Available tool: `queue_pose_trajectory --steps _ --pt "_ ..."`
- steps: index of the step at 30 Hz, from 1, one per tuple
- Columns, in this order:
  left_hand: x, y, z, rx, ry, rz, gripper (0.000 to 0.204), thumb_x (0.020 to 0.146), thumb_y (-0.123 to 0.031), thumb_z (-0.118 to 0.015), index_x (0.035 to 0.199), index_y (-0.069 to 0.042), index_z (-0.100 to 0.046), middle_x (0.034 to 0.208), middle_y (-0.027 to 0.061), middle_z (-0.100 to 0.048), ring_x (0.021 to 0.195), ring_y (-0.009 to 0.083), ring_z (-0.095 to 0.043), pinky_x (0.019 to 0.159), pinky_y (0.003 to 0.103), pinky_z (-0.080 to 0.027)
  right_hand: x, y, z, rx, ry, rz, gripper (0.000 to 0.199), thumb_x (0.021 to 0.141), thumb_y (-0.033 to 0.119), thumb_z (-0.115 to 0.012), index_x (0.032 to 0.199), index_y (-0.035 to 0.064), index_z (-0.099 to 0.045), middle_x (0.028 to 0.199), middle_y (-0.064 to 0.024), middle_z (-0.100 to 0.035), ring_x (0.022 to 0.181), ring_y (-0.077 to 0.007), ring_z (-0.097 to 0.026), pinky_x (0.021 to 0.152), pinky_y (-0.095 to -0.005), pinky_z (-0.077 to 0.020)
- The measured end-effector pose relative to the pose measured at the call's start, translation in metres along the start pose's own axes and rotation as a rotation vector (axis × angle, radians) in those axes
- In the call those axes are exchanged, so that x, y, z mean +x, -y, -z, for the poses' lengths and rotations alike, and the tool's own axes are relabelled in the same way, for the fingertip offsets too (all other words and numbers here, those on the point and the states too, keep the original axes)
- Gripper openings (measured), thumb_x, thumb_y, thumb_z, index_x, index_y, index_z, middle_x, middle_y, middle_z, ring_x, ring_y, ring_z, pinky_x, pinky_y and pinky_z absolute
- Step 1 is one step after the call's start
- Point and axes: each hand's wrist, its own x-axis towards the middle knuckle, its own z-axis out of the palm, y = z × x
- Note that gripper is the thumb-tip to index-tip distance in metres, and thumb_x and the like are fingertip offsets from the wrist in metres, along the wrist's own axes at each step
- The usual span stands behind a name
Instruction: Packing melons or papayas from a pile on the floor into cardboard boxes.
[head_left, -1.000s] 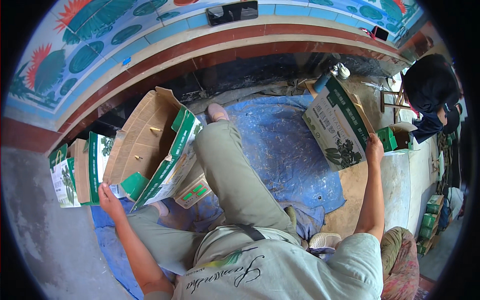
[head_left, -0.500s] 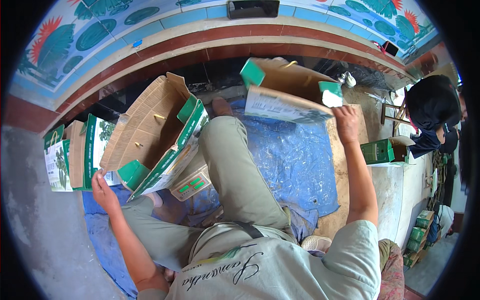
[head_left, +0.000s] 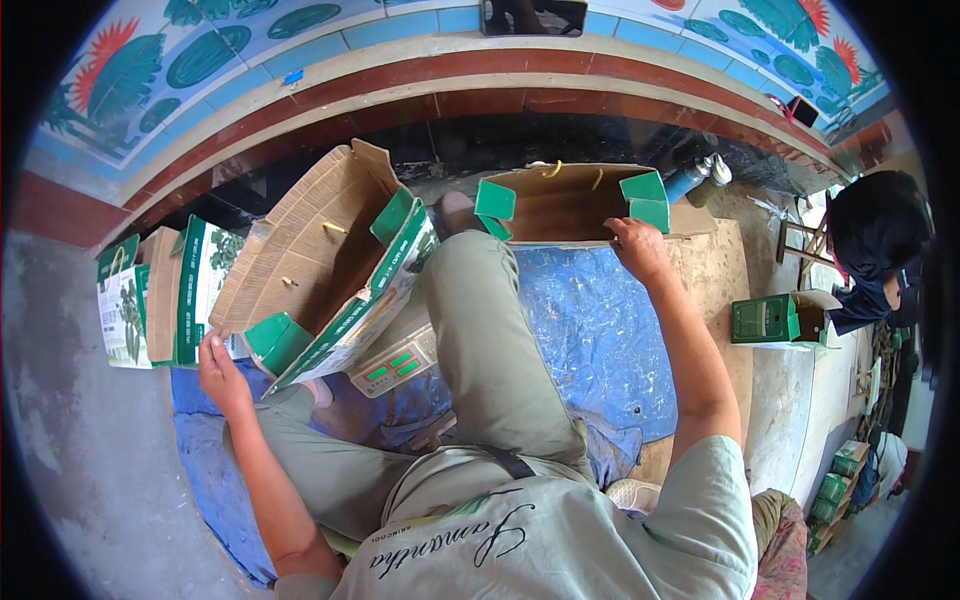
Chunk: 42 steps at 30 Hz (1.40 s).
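Observation:
An open cardboard box (head_left: pixel 305 240), brown inside with green flaps and a green-and-white printed side, leans tilted at my left leg. My left hand (head_left: pixel 222 378) pinches its near left corner. Ahead of my right knee, a second open cardboard box (head_left: pixel 570 205) stands upright on the floor covering, its green end flaps folded outward and a yellow cord handle at its far rim. My right hand (head_left: pixel 640 248) grips the near rim of that box by its right flap. A weighing scale (head_left: pixel 397 362) with green displays sits partly beneath the left box.
A blue tarp (head_left: pixel 600 330) covers the floor, with a brown board (head_left: pixel 712 300) along its right. More printed boxes (head_left: pixel 172 295) stand at far left. A green box (head_left: pixel 778 318) lies to the right near another person (head_left: pixel 885 240). Metal flasks (head_left: pixel 695 178) stand by the back ledge.
The right box has come down from a tilted, raised position to stand upright on the floor. My right hand moved lower and left with it. My left hand keeps its hold.

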Motion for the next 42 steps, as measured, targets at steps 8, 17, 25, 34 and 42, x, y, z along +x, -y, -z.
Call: queue_pose_trajectory --steps 8,17,25,34,42 --pt "-0.003 -0.007 0.003 0.024 -0.012 -0.002 0.030 0.095 -0.022 -0.043 0.101 0.002 -0.059 0.094 0.0127 -0.065 0.090 0.0208 -0.060 0.083 0.032 -0.044 0.026 -0.005 0.008 -0.163 0.031 0.074 0.012 0.075 0.007 -0.050 0.081 0.0119 -0.060 0.078 -0.0060 -0.060 0.079 -0.0245 -0.060 0.070 -0.0366 -0.0458" --pt "-0.001 -0.013 0.006 0.039 0.004 0.013 0.030 0.095 -0.022 -0.042 0.099 0.002 -0.059 0.094 0.0108 -0.065 0.090 0.0206 -0.059 0.083 0.032 -0.043 0.045 -0.030 0.038 -0.318 -0.220 -0.007 0.011 0.080 0.012 -0.049 0.087 0.0138 -0.057 0.080 -0.0037 -0.059 0.081 -0.0238 -0.058 0.072 -0.0356 -0.0438" --pt "-0.001 -0.014 0.004 0.004 0.008 0.002 0.030 0.095 -0.022 -0.042 0.098 0.002 -0.060 0.094 0.0114 -0.065 0.090 0.0205 -0.059 0.083 0.032 -0.043 0.032 -0.042 0.021 -0.342 -0.171 -0.062 0.028 0.079 0.010 -0.051 0.106 0.0126 -0.059 0.100 -0.0049 -0.060 0.096 -0.0244 -0.056 0.087 -0.0376 -0.0403" --pt "-0.004 -0.016 0.005 -0.027 0.012 -0.014 0.029 0.095 -0.022 -0.043 0.096 0.002 -0.061 0.092 0.0108 -0.064 0.088 0.0201 -0.059 0.082 0.032 -0.044 0.023 -0.024 0.007 -0.370 -0.130 -0.166 0.051 0.073 0.008 -0.060 0.123 0.0143 -0.050 0.120 -0.0073 -0.054 0.115 -0.0244 -0.047 0.100 -0.0425 -0.0299" --pt "-0.005 -0.014 0.010 -0.048 0.010 -0.011 0.028 0.094 -0.022 -0.044 0.096 0.001 -0.061 0.092 0.0108 -0.064 0.089 0.0200 -0.058 0.082 0.032 -0.043 0.007 -0.001 0.006 -0.299 -0.086 -0.171 0.065 0.067 0.012 -0.071 0.126 0.0153 -0.046 0.125 -0.0078 -0.050 0.119 -0.0264 -0.043 0.104 -0.0459 -0.0262"
